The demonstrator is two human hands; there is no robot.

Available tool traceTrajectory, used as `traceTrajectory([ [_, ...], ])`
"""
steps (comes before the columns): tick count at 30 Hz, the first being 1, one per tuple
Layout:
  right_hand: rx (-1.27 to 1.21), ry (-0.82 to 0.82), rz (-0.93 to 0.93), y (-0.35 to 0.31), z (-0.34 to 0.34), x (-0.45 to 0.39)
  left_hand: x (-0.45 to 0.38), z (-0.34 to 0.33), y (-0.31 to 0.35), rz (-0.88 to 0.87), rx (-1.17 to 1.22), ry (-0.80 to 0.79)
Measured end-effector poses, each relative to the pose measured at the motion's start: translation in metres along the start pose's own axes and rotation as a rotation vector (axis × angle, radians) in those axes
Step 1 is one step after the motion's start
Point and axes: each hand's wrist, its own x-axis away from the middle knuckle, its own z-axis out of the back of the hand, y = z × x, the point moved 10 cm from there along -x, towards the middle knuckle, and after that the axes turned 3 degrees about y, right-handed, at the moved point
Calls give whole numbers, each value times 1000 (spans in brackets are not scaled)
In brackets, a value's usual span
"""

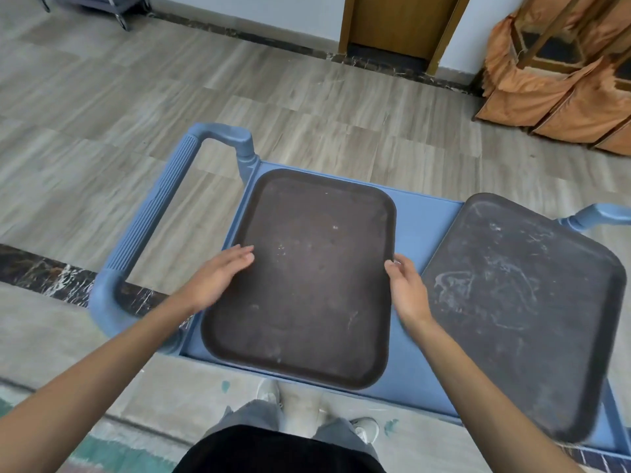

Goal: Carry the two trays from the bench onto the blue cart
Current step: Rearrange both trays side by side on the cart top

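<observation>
Both trays on blue cart (pixel 418 230), left hand (pixel 218 278) and right hand (pixel 408 291) open, flanking brown tray (pixel 304 278) at cart's left end, grey tray (pixel 526 312) at right end

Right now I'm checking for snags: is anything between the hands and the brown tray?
Nothing visible. The left hand and right hand sit at the brown tray edges, on the blue cart.

Two trays (pixel 300 278) (pixel 522 312), one cart (pixel 418 230), two hands (pixel 218 278) (pixel 408 291)

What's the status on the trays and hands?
Both hands open: left hand on brown tray, right hand at its edge. Grey tray beside it on blue cart. Nothing blocking.
</observation>
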Motion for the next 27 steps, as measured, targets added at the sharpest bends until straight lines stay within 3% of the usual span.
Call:
traceTrajectory([
  [3,261,-114,362,0,-37,68,50,-44,-2,-342,-508,-57],
  [6,427,-312,510,28,-82,141,100,-80,-23,-486,-624,-138],
  [10,557,-255,741,39,-104,197,135,-92,-53,-549,-642,-117],
  [15,599,-49,798,43,-102,201,141,-89,-62,-640,-596,78],
  [20,637,16,817,51,-106,203,147,-92,-69,-674,-614,193],
  [27,662,38,819,48,-105,205,150,-94,-68,-670,-628,190],
])
